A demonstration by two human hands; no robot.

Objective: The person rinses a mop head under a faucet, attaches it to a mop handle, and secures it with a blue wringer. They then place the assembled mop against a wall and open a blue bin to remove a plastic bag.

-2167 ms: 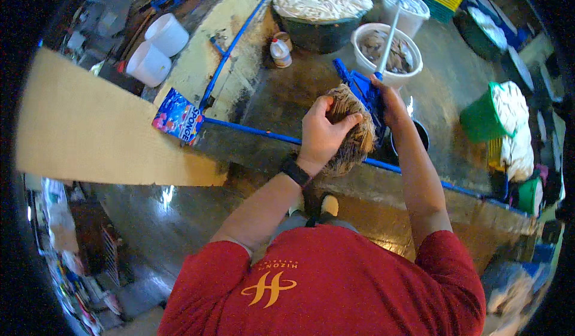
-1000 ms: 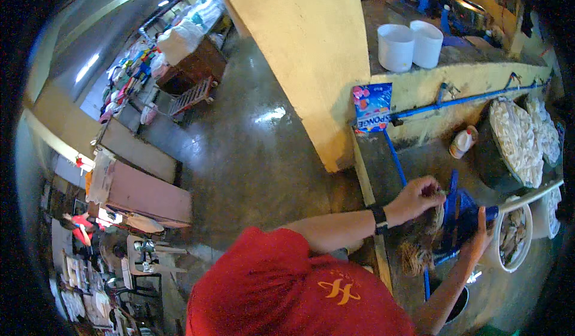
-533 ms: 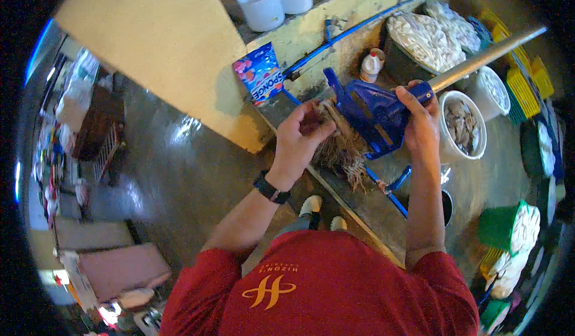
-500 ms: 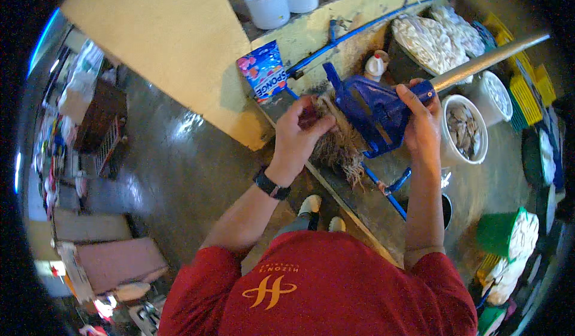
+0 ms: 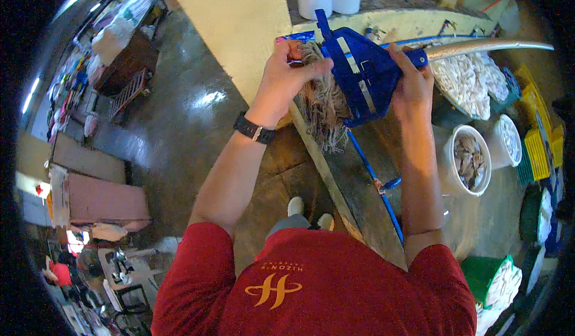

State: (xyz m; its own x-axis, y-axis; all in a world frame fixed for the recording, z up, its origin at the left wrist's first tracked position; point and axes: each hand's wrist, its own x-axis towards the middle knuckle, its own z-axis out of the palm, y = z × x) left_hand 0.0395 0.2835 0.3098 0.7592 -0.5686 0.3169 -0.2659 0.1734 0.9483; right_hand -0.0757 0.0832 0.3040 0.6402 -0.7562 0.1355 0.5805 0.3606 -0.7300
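Evidently the work is partway through: a string mop head (image 5: 326, 105), toward 1 o'clock, lies along the free edge of a blue mop clamp (image 5: 376, 75) between 1 and 2 o'clock. Done, as far as I can judge, is the pairing of metal pole (image 5: 479, 47) and clamp, since the pole runs out of the clamp's socket toward 3 o'clock. Less certain is the join between strands and clamp; they sit close together, but whether the mop head is fastened cannot be told, so any fastening or adjusting left over is an open question.

As for the grip, the left hand (image 5: 277, 90), near 12 o'clock, is narrow: thumb laid across the top end of the strands, fingers curled at their outer side, apparently pinching them. The right hand (image 5: 413, 93), at 2 o'clock, is wrapped about the narrow neck of the clamp, thumb uppermost, just short of the pole. Both hands bear the mop up in the air, its loose strands drooping toward 6 o'clock. A white bucket (image 5: 449, 173) of brownish cloths (image 5: 469, 156) stands at 3 o'clock.
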